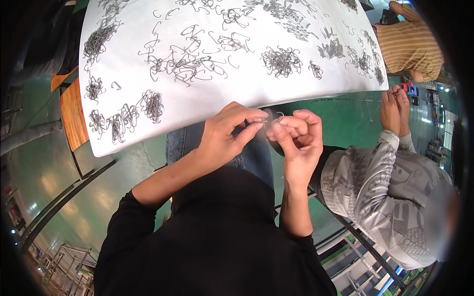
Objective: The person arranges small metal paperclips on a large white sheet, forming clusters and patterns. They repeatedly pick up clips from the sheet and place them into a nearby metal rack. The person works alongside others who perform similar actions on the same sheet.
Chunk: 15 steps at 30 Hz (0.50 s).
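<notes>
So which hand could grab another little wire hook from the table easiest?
Probably the left hand. It sits closer to the white table edge and the hook clumps. Both hands pinch a small wire piece; the right hand is farther back.

A small bent piece of thin grey wire, a hook (269, 120) of sorts, sits pinched between the two hands, just off the near edge of the white surface (207, 101). The left hand (224, 135) nips it between thumb and forefinger; the right hand (296, 140) meets it from the other side, fingers (284, 129) curled in close, so the two sets of fingertips nearly touch. Only a short curved end of the wire shows above them; the rest is hidden, and its full shape cannot be made out. It is held in the air, clear of the surface, over the person's lap.
</notes>
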Tool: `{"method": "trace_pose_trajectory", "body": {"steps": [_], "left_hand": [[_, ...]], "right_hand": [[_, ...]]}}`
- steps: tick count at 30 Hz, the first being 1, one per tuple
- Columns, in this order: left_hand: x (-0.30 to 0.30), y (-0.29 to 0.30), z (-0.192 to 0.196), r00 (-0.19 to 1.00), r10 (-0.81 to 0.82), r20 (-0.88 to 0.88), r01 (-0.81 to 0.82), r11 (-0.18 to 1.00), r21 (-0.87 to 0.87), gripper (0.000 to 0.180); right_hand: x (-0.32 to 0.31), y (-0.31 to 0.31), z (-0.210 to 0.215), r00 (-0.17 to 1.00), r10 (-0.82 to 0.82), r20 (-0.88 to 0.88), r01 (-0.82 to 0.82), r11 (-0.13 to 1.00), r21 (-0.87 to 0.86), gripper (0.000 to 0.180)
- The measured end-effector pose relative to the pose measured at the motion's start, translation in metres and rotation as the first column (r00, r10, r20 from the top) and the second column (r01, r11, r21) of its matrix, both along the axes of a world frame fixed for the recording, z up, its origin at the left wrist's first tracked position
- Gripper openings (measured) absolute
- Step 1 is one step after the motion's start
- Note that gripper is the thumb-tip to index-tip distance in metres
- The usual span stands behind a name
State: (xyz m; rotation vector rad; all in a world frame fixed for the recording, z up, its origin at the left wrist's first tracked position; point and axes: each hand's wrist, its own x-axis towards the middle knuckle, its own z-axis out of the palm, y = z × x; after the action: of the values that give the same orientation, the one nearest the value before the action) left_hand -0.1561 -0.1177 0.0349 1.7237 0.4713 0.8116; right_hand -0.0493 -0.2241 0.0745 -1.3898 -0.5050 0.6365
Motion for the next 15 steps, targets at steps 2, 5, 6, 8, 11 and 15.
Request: {"method": "trace_pose_trajectory", "body": {"steps": [2,5,6,8,11,15], "left_hand": [[0.004,-0.003,0.000,1.000,-0.004,0.001,0.004,1.000,-0.027,0.024],[0.006,-0.005,-0.001,0.999,-0.022,0.038,0.022,1.000,-0.022,0.027],[0.009,-0.003,-0.001,0.998,-0.029,0.061,0.029,1.000,-0.003,0.027],[0.017,0.011,-0.007,0.996,0.005,0.084,-0.013,0.995,0.103,0.027],[0.053,0.054,-0.028,0.997,0.073,0.001,-0.072,0.973,0.221,0.019],[0.138,0.132,-0.057,0.989,0.093,-0.115,-0.030,0.888,0.460,0.014]], "right_hand": [[0.000,0.000,-0.005,0.998,-0.058,0.014,0.057,0.998,0.034,0.035],[-0.007,-0.003,-0.012,0.969,-0.142,0.200,0.130,0.989,0.072,0.032],[-0.009,-0.005,-0.014,0.937,-0.154,0.314,0.126,0.986,0.107,0.030],[-0.010,-0.007,-0.020,0.893,-0.182,0.412,0.109,0.975,0.195,0.034],[-0.006,-0.015,-0.024,0.862,-0.154,0.483,0.071,0.980,0.185,0.036],[-0.002,-0.018,-0.027,0.870,-0.110,0.480,0.044,0.988,0.146,0.035]]}}
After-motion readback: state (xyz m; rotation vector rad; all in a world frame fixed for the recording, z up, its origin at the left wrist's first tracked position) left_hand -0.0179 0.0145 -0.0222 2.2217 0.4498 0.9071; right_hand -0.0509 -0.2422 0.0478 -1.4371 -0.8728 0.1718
